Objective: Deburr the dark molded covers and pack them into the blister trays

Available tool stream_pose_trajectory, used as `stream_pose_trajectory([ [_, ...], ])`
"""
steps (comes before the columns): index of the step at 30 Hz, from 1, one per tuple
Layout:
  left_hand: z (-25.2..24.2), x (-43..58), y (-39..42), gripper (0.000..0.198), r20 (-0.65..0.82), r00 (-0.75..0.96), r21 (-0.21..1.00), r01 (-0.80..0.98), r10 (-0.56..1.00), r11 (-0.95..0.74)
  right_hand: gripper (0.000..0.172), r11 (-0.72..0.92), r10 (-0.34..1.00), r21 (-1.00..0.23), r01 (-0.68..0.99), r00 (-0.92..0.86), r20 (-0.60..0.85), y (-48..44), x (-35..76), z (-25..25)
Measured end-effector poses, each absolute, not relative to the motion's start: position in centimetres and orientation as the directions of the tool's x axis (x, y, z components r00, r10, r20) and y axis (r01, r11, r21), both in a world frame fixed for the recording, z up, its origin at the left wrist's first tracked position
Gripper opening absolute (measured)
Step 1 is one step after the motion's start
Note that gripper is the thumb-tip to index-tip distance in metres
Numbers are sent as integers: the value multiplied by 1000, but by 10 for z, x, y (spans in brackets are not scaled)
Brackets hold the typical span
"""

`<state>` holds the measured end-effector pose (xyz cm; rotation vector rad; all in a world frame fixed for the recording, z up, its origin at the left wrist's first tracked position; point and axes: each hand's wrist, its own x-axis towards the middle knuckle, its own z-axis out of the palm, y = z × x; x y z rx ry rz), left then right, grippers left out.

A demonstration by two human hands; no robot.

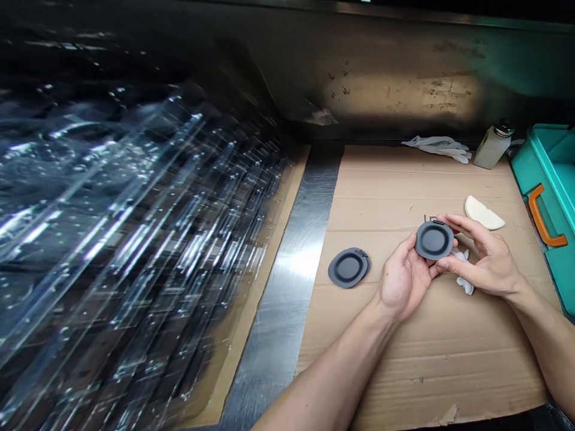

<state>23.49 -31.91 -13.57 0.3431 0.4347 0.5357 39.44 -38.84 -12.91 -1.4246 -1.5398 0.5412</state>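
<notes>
My left hand (402, 278) and my right hand (487, 260) together hold a dark grey round plastic part (433, 240) just above the cardboard sheet (404, 359). Left fingers grip its lower left edge, right fingers curl around its right side. A small white cloth (465, 272) is tucked under my right hand. A second matching grey round part (349, 267) lies flat on the cardboard to the left of my hands.
A tall stack of clear plastic trays (112, 251) fills the left side. A bare metal strip (296, 269) runs between it and the cardboard. Further back lie a white crescent piece (483, 214), a rag (438, 146), a small bottle (493, 145) and a teal bin (550, 191).
</notes>
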Motion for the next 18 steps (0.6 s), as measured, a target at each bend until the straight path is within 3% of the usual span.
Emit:
stream_pose_trajectory([
  [5,-138,237,-321,43,-308,753,470,-411,582,781,67,252,926,-766,592,82,368,-388,398,-128],
  [9,-145,241,-324,33,-316,684,546,-436,658,715,70,308,907,-607,733,-35,419,-392,402,-122],
  [11,-149,244,-324,31,-306,641,574,-466,704,673,62,313,896,-548,776,-50,441,-389,405,-121],
  [14,-154,246,-323,32,-302,516,616,-536,802,577,50,148,877,-558,816,152,455,-364,406,-123],
  [16,-156,245,-324,37,-260,420,706,-531,869,468,47,10,867,-575,818,280,413,-339,402,-127],
  [18,-158,242,-328,41,-172,393,834,-430,903,346,42,-21,933,-528,849,206,295,-317,395,-130],
])
